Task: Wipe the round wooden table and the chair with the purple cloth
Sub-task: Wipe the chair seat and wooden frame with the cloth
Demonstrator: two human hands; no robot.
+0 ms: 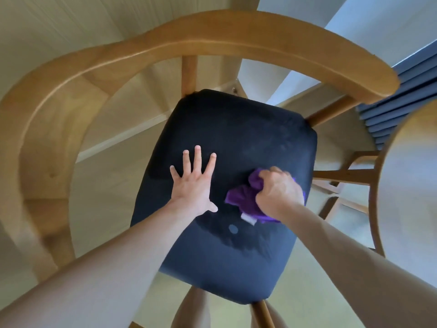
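The right hand [279,192] is clamped on the crumpled purple cloth [246,197], pressed onto the wooden chair's dark blue padded seat [236,129]. Left of the cloth, the left hand [192,185] is laid flat, fingers spread.

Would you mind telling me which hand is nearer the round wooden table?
Right. The right hand is on the seat's table-side half; the left hand lies farther from the table.

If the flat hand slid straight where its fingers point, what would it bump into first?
Probably nothing on the dark seat itself; the left hand would cross bare cushion, then likely meet the wooden post at the chair's back, though depth is unclear.
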